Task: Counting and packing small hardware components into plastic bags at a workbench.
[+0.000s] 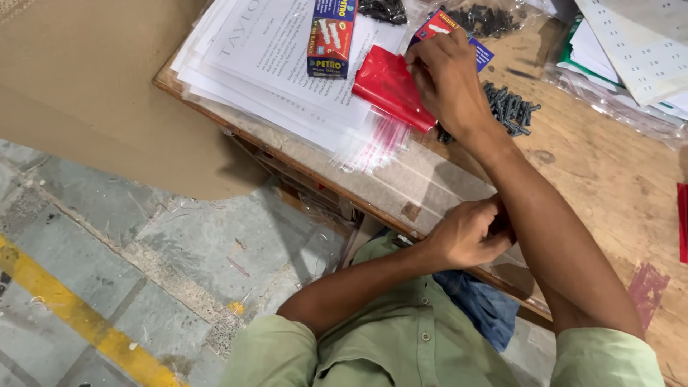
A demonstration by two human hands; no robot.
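Right hand (pixel 446 75) grip pinched on red-topped bag stack (pixel 390 89), mid counter (pixel 595 172), clear tails fanned toward edge. Left hand (pixel 469 233) grip curled shut at counter edge, contents hidden, cannot tell what it holds. Risks: pinch likely lifts several bags at once, thin film clings; stack may slide off paper sheets (pixel 265 64); wrist could sweep dark screw pile (pixel 510 109) just beside; screws could roll off to floor (pixel 107 244)

Glossy red plastic bags (pixel 390 86), worn rough wood worktop (pixel 595 165), matt white paper sheets (pixel 265 64), dark metal screws (pixel 510 109).
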